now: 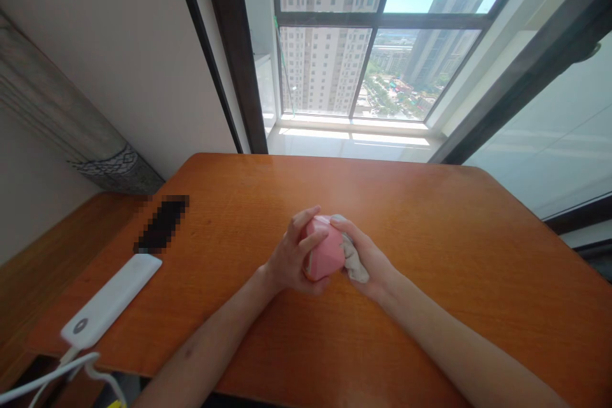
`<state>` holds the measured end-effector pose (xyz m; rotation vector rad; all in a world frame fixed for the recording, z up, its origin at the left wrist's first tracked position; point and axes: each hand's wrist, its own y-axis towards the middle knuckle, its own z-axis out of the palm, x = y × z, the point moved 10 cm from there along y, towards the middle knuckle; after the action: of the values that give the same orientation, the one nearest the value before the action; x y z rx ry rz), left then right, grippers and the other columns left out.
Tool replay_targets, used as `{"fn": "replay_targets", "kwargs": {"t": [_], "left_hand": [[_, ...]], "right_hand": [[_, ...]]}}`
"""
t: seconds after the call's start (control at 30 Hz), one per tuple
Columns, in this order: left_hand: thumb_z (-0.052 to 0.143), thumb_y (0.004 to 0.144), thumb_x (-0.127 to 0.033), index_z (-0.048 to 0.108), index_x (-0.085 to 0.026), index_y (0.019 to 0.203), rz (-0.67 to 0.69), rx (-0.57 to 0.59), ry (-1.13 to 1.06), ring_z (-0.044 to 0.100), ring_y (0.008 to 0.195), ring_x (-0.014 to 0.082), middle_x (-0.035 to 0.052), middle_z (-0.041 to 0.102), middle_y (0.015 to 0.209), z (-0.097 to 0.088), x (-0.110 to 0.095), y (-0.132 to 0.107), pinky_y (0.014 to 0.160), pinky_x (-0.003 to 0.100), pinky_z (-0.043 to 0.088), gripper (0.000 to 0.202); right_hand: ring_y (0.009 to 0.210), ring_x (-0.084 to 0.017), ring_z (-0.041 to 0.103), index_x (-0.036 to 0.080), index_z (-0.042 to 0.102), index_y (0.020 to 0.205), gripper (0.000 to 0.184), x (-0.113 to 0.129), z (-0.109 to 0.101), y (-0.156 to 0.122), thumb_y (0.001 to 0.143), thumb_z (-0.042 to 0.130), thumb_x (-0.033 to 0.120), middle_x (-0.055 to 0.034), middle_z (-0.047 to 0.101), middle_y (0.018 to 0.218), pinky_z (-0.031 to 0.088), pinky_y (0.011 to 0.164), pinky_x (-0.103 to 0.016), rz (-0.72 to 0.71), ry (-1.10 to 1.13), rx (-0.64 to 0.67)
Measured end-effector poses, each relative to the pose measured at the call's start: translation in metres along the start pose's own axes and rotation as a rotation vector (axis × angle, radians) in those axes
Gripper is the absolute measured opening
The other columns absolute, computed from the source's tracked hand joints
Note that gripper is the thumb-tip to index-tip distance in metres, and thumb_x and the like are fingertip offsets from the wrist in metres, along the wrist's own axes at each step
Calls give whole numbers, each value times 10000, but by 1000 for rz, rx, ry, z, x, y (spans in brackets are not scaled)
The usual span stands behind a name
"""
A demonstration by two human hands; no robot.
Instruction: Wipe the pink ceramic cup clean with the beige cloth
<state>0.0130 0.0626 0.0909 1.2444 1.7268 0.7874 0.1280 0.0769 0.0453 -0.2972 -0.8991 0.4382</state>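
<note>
A small pink object with flat, angled faces (327, 255) is held up over the wooden table (454, 255); its exact kind is unclear. My left hand (299, 255) wraps round its left side, with fingers across the top and front. On the other side, my right hand (368, 255) grips a crumpled pale grey cloth (354, 261) that is pressed against the pink object. The right thumb reaches over the object's upper edge. The palm side of both hands and the object's underside are hidden.
To the left lies a white power strip-like case (112, 299) with a white cable (62, 370) trailing off the near edge. Beyond it is a blurred-out dark item (165, 223). A large window (377, 70) stands past the far table edge, and a curtain (76, 102) hangs at left.
</note>
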Motion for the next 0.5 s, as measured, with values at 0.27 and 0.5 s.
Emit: {"fn": "replay_targets", "kwargs": {"t": [0.27, 0.5], "left_hand": [[691, 862, -657, 398, -289, 1564, -148, -121, -226, 452, 1471, 418, 202, 417, 1590, -5, 15, -1, 1136, 639, 468, 845], [617, 932, -701, 465, -264, 1472, -541, -204, -713, 520, 1374, 366, 140, 530, 1453, 11, 39, -13, 1193, 600, 421, 711]], "right_hand": [[662, -132, 542, 215, 670, 944, 471, 8, 8, -5, 855, 806, 656, 12, 645, 801, 446, 565, -229, -190, -197, 43], [529, -115, 411, 222, 536, 680, 547, 20, 18, -19, 910, 690, 694, 32, 489, 584, 321, 479, -254, -429, -745, 83]]}}
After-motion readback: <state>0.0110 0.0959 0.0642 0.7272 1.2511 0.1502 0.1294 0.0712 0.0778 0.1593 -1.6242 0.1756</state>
